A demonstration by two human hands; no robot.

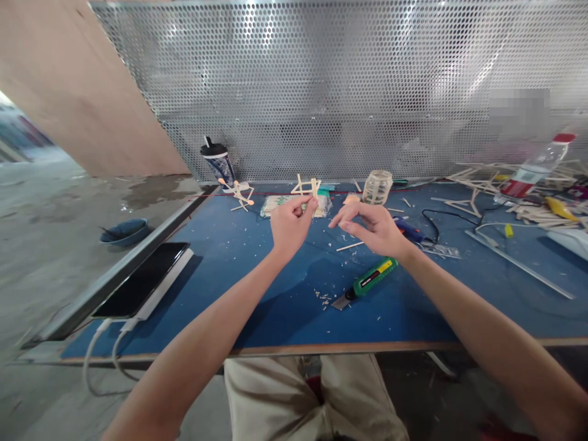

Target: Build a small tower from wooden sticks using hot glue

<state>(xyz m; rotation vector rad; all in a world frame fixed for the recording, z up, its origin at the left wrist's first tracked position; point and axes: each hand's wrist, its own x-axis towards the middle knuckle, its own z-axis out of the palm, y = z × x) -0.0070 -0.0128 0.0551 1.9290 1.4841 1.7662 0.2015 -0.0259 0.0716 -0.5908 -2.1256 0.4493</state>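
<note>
Pale wooden stick held upright in the left hand, above a blue desk.
Head view: the left hand's fingers are pressed narrowly together on the wooden stick, its top rising past the thumb; a small stick frame shows just beside it, and whether the two are joined cannot be told. The right hand is near, its fingers bent and thumb close to the forefinger; whether they pinch anything is unclear. Below it a green utility knife lies with its blade beside wood shavings. Behind the hands are a packet of sticks and a glass jar.
</note>
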